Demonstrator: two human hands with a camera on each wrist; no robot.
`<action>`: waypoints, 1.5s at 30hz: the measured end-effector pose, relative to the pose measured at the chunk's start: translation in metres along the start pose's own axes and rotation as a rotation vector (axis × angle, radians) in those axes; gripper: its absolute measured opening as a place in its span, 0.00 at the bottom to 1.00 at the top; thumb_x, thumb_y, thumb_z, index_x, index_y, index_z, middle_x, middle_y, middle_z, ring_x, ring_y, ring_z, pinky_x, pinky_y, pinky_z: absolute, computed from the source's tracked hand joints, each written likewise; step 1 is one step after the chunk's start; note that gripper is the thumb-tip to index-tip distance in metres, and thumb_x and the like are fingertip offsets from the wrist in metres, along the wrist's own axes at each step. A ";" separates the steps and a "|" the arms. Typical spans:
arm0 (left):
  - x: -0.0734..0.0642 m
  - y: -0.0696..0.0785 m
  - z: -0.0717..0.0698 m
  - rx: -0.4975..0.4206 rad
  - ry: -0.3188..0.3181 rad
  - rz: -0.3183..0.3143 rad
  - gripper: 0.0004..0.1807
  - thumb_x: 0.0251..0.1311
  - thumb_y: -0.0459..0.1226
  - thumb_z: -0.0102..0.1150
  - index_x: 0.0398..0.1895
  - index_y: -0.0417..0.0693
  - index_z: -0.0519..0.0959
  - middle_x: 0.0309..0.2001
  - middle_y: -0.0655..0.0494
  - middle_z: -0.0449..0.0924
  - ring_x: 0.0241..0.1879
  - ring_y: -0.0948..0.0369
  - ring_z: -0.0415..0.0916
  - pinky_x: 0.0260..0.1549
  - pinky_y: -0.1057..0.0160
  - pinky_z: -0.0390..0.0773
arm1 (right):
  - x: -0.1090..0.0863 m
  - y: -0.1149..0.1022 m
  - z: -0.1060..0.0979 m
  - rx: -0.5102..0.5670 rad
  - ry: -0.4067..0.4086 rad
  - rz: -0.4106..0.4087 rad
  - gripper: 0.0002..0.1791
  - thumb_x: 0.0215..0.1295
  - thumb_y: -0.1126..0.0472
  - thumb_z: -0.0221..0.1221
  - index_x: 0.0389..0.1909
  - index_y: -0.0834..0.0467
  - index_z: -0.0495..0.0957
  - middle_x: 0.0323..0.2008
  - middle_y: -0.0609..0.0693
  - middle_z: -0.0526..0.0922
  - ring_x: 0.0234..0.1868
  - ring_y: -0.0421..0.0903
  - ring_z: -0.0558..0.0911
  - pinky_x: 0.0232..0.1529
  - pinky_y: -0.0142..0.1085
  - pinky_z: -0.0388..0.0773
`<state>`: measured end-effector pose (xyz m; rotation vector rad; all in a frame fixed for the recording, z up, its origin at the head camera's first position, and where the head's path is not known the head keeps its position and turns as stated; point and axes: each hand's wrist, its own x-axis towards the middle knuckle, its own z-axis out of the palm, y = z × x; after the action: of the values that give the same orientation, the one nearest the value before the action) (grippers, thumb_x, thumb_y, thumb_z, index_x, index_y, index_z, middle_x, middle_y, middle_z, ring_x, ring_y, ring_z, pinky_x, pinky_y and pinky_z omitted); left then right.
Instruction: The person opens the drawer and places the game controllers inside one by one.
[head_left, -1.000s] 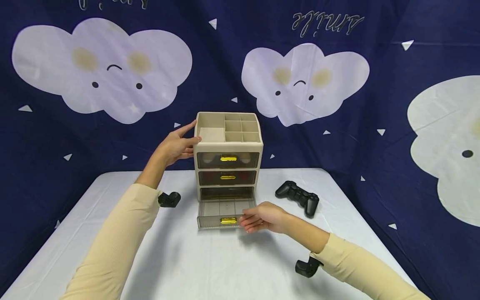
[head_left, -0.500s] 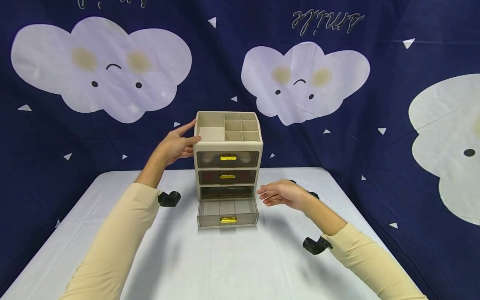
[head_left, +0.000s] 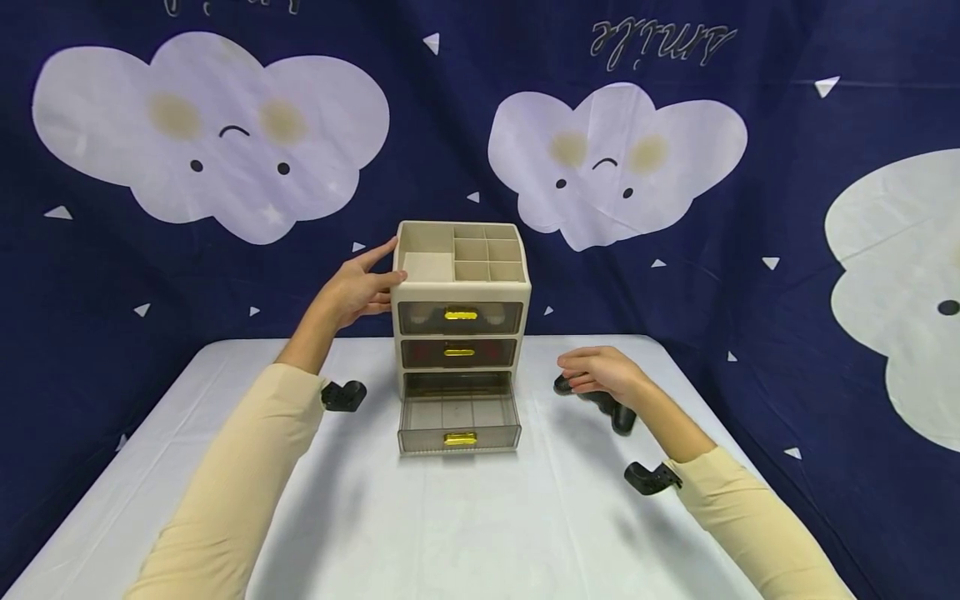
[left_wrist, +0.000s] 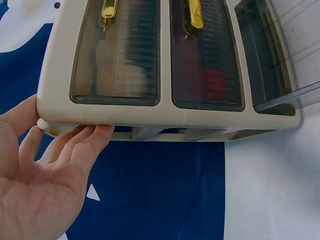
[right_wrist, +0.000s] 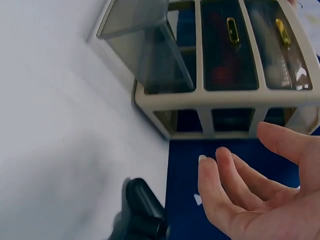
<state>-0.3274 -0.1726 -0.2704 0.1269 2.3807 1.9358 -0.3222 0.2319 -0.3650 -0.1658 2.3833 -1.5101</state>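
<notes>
A cream desktop drawer organizer [head_left: 461, 287] stands at the table's far side, its bottom drawer [head_left: 459, 437] pulled out. My left hand [head_left: 348, 292] holds the organizer at its upper left corner, thumb over the rim and other fingers against the side. In the left wrist view, that hand [left_wrist: 50, 175] meets the box beside the top drawer. My right hand [head_left: 606, 371], fingers loosely bent, hovers over a black game controller [head_left: 624, 419] and partly hides it. The right wrist view has the controller [right_wrist: 145, 205] below, with nothing in the right hand [right_wrist: 255, 190].
The upper two drawers [head_left: 459, 353] are closed, with blurry pale and red shapes behind their tinted fronts. Divided compartments [head_left: 487, 250] form the organizer's top. A white-covered table [head_left: 450, 525] lies beneath, and a dark blue cloud-patterned curtain [head_left: 442, 125] hangs behind.
My right hand has left the front of the bottom drawer and moved right and back to above the game controller. The left hand has stayed on the organizer.
</notes>
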 end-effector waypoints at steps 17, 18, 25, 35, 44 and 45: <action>0.001 0.000 0.004 0.004 -0.003 0.004 0.41 0.74 0.41 0.57 0.81 0.76 0.47 0.76 0.40 0.59 0.64 0.42 0.75 0.62 0.49 0.78 | -0.005 0.038 -0.030 -0.207 0.344 -0.011 0.30 0.64 0.51 0.68 0.64 0.62 0.77 0.63 0.65 0.78 0.55 0.63 0.83 0.54 0.45 0.83; 0.001 0.000 0.003 0.002 -0.002 0.003 0.41 0.74 0.41 0.57 0.81 0.76 0.47 0.76 0.39 0.59 0.65 0.42 0.75 0.63 0.49 0.78 | -0.006 0.040 -0.031 -0.232 0.359 -0.013 0.31 0.64 0.51 0.68 0.64 0.61 0.77 0.61 0.65 0.79 0.55 0.63 0.82 0.55 0.48 0.82; 0.001 0.000 0.002 -0.006 -0.003 0.000 0.41 0.74 0.41 0.57 0.81 0.77 0.47 0.75 0.38 0.61 0.65 0.43 0.75 0.63 0.49 0.78 | -0.008 0.057 -0.037 -0.372 0.483 -0.038 0.34 0.63 0.48 0.68 0.66 0.60 0.76 0.58 0.68 0.81 0.59 0.65 0.78 0.59 0.57 0.77; 0.000 0.000 0.001 -0.002 -0.003 -0.005 0.41 0.74 0.41 0.57 0.81 0.77 0.47 0.75 0.38 0.61 0.65 0.43 0.75 0.63 0.49 0.78 | -0.009 0.084 -0.040 -0.406 0.553 -0.013 0.38 0.62 0.49 0.68 0.69 0.63 0.71 0.66 0.71 0.73 0.65 0.67 0.73 0.62 0.59 0.72; -0.001 0.000 0.000 -0.005 -0.004 -0.005 0.41 0.75 0.41 0.56 0.81 0.76 0.47 0.75 0.38 0.60 0.66 0.43 0.74 0.63 0.49 0.77 | -0.016 0.098 -0.035 -0.397 0.521 0.033 0.44 0.63 0.46 0.67 0.72 0.65 0.64 0.64 0.76 0.71 0.63 0.70 0.73 0.59 0.61 0.72; -0.001 0.000 0.000 -0.003 -0.004 -0.004 0.41 0.75 0.41 0.56 0.81 0.76 0.47 0.75 0.38 0.60 0.65 0.43 0.74 0.63 0.49 0.78 | -0.015 0.100 -0.034 -0.394 0.520 0.035 0.44 0.63 0.45 0.67 0.72 0.65 0.64 0.62 0.76 0.73 0.62 0.70 0.73 0.59 0.61 0.72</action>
<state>-0.3267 -0.1722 -0.2700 0.1253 2.3729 1.9355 -0.3119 0.3089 -0.4383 0.2095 3.0583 -1.1506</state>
